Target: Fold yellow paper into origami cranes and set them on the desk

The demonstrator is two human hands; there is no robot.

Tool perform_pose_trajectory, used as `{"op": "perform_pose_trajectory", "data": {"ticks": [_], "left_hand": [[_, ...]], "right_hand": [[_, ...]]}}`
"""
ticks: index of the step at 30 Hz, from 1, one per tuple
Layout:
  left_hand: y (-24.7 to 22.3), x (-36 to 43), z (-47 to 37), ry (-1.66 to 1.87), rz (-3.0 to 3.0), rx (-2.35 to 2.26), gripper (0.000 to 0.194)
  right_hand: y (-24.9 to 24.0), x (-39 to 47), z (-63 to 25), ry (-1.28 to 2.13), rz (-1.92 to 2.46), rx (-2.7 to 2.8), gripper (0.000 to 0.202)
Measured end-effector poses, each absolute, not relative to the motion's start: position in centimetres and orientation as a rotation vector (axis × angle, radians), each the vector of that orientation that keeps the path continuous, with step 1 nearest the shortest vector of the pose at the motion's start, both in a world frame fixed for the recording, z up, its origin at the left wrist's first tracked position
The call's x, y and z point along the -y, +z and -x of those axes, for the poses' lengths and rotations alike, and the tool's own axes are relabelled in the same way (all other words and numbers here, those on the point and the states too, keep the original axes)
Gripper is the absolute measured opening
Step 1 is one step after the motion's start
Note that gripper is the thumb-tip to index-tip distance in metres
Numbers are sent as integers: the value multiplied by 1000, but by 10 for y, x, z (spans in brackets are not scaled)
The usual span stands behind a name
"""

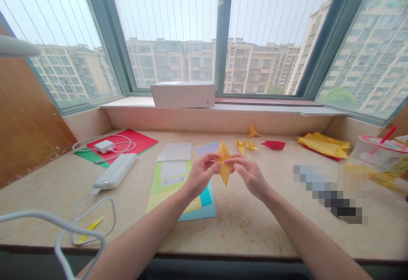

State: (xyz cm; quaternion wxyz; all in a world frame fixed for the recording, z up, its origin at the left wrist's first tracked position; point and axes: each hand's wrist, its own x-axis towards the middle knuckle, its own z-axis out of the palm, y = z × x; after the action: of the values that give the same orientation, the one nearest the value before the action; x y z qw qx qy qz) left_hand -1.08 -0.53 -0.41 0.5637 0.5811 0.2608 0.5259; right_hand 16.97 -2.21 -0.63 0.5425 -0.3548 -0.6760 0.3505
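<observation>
A yellow folded paper [225, 167], shaped like a tall narrow diamond with pointed ends, is held upright above the counter. My left hand [204, 171] pinches its left side between thumb and fingers. On the opposite side, my right hand [250, 171] grips the paper's right edge with thumb and forefinger. Beyond my right hand stand several small yellow folded paper pieces [251, 145] with pointed tips. A red folded paper [273, 145] lies to their right. Under and left of my hands is a packet of coloured paper [154, 182], partly hidden by my left forearm.
Red paper [140, 137] and a white charger [105, 146] with its cable lie back left, near a white power bank [116, 171]. Yellow sheets [325, 144] are stacked back right, beside a plastic cup [376, 154]. A white box [183, 95] sits on the windowsill. A white cable [41, 215] crosses the front left.
</observation>
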Motion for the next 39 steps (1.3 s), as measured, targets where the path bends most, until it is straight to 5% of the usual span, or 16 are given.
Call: {"op": "perform_pose_trajectory", "data": {"ticks": [3, 6, 11, 16, 24, 39], "left_hand": [[-6, 5, 11, 1256, -1342, -577, 54], [-7, 4, 11, 1235, -1304, -577, 72], [-12, -2, 12, 1157, -1383, -602, 46], [-12, -2, 12, 1138, -1515, -742, 27], [-14, -7, 15, 1386, -1376, -971, 45], [-10, -3, 12, 1227, -1203, -629, 47]], "right_hand": [[-10, 18, -167, 926, 857, 1519, 20], [-15, 14, -164, 1000, 820, 1399, 39], [-18, 12, -161, 1056, 827, 1307, 60], [-18, 10, -165, 992, 909, 1447, 36], [-15, 16, -164, 871, 815, 1540, 16], [-15, 18, -162, 646, 822, 1619, 20]]}}
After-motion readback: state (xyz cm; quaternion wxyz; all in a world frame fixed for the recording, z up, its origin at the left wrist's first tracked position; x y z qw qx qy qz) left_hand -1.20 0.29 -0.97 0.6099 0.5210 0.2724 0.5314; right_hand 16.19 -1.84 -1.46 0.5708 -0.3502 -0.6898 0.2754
